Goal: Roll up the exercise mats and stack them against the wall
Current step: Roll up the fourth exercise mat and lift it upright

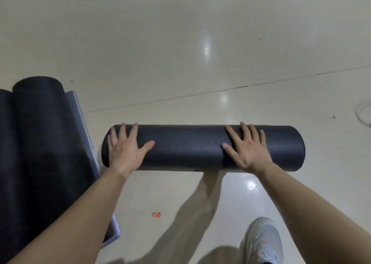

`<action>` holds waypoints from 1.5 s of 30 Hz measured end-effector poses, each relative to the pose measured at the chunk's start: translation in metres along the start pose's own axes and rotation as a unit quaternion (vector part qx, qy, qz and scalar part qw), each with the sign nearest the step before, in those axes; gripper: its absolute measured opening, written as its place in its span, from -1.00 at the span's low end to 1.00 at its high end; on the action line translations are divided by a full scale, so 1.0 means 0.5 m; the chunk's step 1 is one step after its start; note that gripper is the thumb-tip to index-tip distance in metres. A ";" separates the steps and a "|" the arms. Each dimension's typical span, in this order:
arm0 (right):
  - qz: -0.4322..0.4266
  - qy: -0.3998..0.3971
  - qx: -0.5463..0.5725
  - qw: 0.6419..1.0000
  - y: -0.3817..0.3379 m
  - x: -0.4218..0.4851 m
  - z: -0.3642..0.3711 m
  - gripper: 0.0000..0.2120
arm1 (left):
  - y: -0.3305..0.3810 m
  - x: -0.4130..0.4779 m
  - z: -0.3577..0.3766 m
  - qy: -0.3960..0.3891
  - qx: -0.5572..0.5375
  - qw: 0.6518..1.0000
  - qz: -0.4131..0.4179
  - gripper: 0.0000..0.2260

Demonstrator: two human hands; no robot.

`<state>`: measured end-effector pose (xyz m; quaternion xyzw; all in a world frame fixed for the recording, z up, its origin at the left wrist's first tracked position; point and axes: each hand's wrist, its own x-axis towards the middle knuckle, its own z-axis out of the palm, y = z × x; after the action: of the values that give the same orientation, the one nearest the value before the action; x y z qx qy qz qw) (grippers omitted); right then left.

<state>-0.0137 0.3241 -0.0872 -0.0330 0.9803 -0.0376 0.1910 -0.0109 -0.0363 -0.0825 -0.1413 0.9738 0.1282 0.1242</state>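
A dark rolled exercise mat [186, 149] lies crosswise on the pale tiled floor in front of me. My left hand [126, 149] rests flat on its left end with the fingers spread. My right hand [249, 149] presses flat on the roll right of its middle, fingers straight and spread too. At the left edge two more dark rolled mats [40, 143] lie side by side, lengthwise, on a grey-blue mat [80, 119] whose edge shows beside them.
A small orange scrap [156, 214] lies on the floor near me. My light sneaker [263, 241] stands at the lower right. A white cable loop [364, 113] shows at the right edge. Glossy tiled floor [180, 53] stretches ahead.
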 end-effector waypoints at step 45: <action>-0.134 -0.110 -0.111 0.979 -0.067 0.078 -0.078 0.37 | 0.050 0.037 -0.062 0.025 0.047 0.998 -0.022 0.14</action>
<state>-0.0626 0.2903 -0.0628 -0.1890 0.9382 0.0502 0.2855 -0.0421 -0.0264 -0.0532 -0.1604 0.9781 0.0759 0.1088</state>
